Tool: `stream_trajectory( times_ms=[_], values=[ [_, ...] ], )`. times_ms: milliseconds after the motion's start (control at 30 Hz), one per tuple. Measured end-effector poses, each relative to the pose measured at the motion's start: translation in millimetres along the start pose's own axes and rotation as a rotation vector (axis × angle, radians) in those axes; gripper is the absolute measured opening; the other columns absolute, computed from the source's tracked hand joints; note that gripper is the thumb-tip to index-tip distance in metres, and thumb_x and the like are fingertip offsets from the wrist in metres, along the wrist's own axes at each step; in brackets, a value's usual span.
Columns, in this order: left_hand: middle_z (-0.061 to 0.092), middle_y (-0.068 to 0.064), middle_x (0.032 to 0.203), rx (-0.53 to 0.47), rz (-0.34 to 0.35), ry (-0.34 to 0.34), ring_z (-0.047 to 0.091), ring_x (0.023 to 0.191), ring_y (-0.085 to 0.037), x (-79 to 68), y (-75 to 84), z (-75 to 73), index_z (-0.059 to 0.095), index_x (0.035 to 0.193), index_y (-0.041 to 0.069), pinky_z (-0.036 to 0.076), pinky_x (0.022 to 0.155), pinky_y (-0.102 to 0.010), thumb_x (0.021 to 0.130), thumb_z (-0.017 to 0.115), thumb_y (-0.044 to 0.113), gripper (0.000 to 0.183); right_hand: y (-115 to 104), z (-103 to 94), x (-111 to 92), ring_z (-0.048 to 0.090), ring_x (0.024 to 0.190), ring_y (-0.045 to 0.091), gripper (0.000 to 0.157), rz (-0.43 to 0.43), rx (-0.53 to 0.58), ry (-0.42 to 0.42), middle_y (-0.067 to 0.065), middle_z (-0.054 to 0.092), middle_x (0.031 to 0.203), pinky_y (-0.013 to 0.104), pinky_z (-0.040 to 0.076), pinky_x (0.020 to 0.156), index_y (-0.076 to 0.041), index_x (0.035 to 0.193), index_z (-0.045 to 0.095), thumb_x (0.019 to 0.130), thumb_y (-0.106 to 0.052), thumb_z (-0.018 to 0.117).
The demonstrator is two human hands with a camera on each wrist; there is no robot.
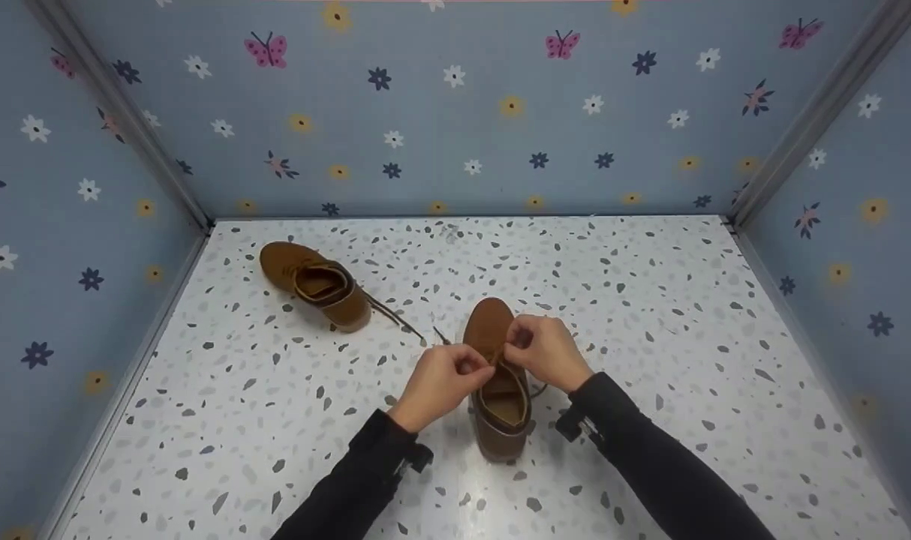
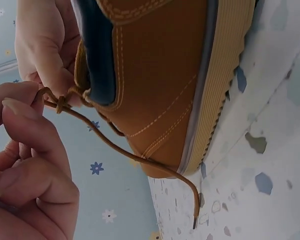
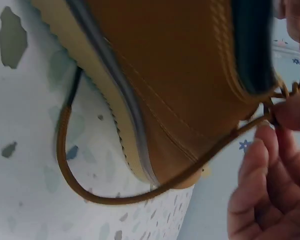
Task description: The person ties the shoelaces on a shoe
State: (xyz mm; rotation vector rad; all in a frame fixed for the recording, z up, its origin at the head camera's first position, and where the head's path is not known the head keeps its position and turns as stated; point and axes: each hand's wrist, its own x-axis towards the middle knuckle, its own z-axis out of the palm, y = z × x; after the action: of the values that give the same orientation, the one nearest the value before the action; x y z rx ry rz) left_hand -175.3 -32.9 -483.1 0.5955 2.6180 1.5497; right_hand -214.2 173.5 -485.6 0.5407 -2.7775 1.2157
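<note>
A brown lace-up shoe point(image 1: 488, 322) stands upright with its toe pointing away, between both hands. At its throat, my left hand point(image 1: 442, 381) pinches a brown shoelace point(image 2: 195, 196) between thumb and index finger. Opposite, my right hand point(image 1: 549, 349) pinches the lace near the knot, thumb against fingers. A small knot point(image 2: 62, 104) with a loop shows between the hands in the left wrist view. One lace end hangs down the shoe's left side; another lace length point(image 3: 115, 201) curves down its right side to the floor. The fingertips partly hide the crossing of the laces.
A second brown shoe point(image 1: 283, 264) lies farther back on the left, its loose laces point(image 1: 395, 316) trailing right toward my left hand. The speckled white surface point(image 1: 650, 300) is bounded by blue floral panels point(image 1: 455, 112) at the back and both sides.
</note>
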Motion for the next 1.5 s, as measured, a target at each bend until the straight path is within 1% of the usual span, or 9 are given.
stream_trajectory(
  times_ms=[300,533,700,767,833,933,1033,1300,1500],
  values=[
    [0.061,0.009,0.068,-0.01,-0.001,-0.052,0.054,0.058,-0.004,-5.3,-3.2,13.0,0.074,0.083,0.012,0.047,0.053,-0.023,0.087,0.077,0.017,0.007,-0.1,13.2,-8.0,0.057,0.063,0.009,0.015,0.021,0.003,0.118,-0.006,0.061,0.069,0.025,0.049,0.057,-0.012,0.079,0.064,0.077,0.0,0.072],
    [0.064,0.009,0.07,-0.003,-0.004,-0.11,0.056,0.06,-0.005,-5.9,-3.5,16.8,0.076,0.086,0.011,0.049,0.055,-0.024,0.087,0.078,0.023,0.012,4.1,18.2,-11.0,0.057,0.063,0.009,0.013,-0.041,-0.032,0.187,-0.004,0.063,0.07,0.026,0.05,0.057,-0.01,0.083,0.065,0.079,-0.001,0.075],
    [0.061,0.008,0.063,0.021,-0.043,0.108,0.051,0.052,-0.007,5.4,-3.6,1.4,0.077,0.083,0.01,0.043,0.049,-0.025,0.093,0.071,0.035,0.028,6.6,15.6,-12.1,0.058,0.063,0.008,0.014,-0.083,0.011,0.161,-0.006,0.064,0.07,0.026,0.051,0.057,-0.011,0.084,0.068,0.081,-0.001,0.076],
    [0.058,0.005,0.061,0.009,-0.078,0.149,0.048,0.05,-0.009,15.1,-3.2,-5.5,0.076,0.083,0.009,0.039,0.048,-0.026,0.095,0.068,0.034,0.029,7.8,14.3,-12.7,0.059,0.063,0.008,0.013,-0.117,0.011,0.161,-0.006,0.065,0.071,0.026,0.052,0.058,-0.011,0.085,0.07,0.081,-0.001,0.077],
    [0.06,0.004,0.065,-0.022,-0.13,0.092,0.05,0.055,-0.01,26.2,-3.1,-8.9,0.076,0.084,0.008,0.04,0.051,-0.026,0.094,0.069,0.032,0.027,8.9,13.5,-13.7,0.06,0.063,0.008,0.013,-0.15,0.009,0.165,-0.005,0.066,0.071,0.025,0.052,0.058,-0.011,0.085,0.071,0.081,-0.001,0.078],
    [0.065,0.002,0.075,-0.067,-0.236,-0.065,0.054,0.064,-0.012,39.0,-3.0,-8.1,0.076,0.087,0.007,0.043,0.057,-0.026,0.093,0.071,0.031,0.025,10.4,13.8,-15.3,0.062,0.063,0.008,0.013,-0.21,-0.01,0.182,-0.004,0.068,0.072,0.025,0.053,0.058,-0.011,0.085,0.072,0.081,0.0,0.079],
    [0.064,0.001,0.074,-0.121,-0.318,-0.153,0.052,0.061,-0.011,45.4,-1.8,-6.9,0.076,0.086,0.005,0.042,0.053,-0.023,0.091,0.072,0.027,0.023,11.2,14.9,-16.0,0.061,0.063,0.007,0.014,-0.265,-0.04,0.196,-0.004,0.068,0.072,0.024,0.052,0.057,-0.012,0.084,0.073,0.08,0.0,0.079],
    [0.044,0.006,0.053,-0.246,-0.482,-0.262,0.032,0.042,-0.006,50.9,-0.8,-11.0,0.075,0.083,0.005,0.022,0.038,-0.021,0.09,0.072,0.028,0.023,11.5,12.5,-16.8,0.064,0.067,0.01,0.017,-0.468,-0.152,0.24,-0.002,0.071,0.078,0.025,0.053,0.06,-0.011,0.084,0.073,0.077,0.002,0.08],
    [0.041,0.006,0.051,-0.24,-0.495,-0.299,0.03,0.041,-0.006,52.9,-5.8,-11.9,0.074,0.078,0.006,0.021,0.038,-0.021,0.088,0.073,0.022,0.018,12.5,10.7,-16.3,0.063,0.062,0.012,0.014,-0.679,-0.296,0.307,-0.002,0.07,0.075,0.026,0.051,0.057,-0.013,0.084,0.074,0.076,-0.006,0.084]
  ],
)
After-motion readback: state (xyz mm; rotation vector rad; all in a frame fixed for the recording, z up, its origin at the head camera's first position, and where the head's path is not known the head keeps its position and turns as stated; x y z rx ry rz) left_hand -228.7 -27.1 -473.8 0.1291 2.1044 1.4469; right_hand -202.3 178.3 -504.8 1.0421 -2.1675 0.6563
